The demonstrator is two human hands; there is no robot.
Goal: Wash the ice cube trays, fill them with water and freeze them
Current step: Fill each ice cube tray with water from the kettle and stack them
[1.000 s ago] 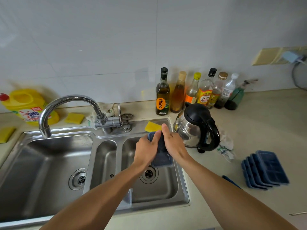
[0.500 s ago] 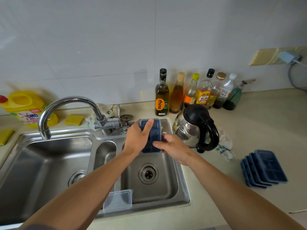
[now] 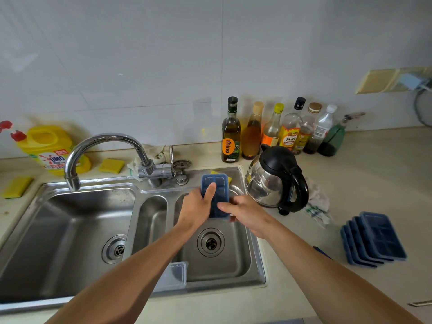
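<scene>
Just over the sink (image 3: 222,287) rim, ice tray (image 3: 218,184) tight in left hand (image 3: 196,208) and right hand (image 3: 245,211).

Kettle (image 3: 278,176) crowds the right basin (image 3: 233,265); faucet (image 3: 105,146) overhangs the left.

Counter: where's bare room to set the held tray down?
Room for the tray: bare counter between the bottles and the tray stack. The big left basin is also bare. Crowded: kettle and rag by the sink's right edge.

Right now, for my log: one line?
left hand: grips blue plastic ice cube tray; right hand: holds tray's lower corner; over right steel sink basin
</scene>
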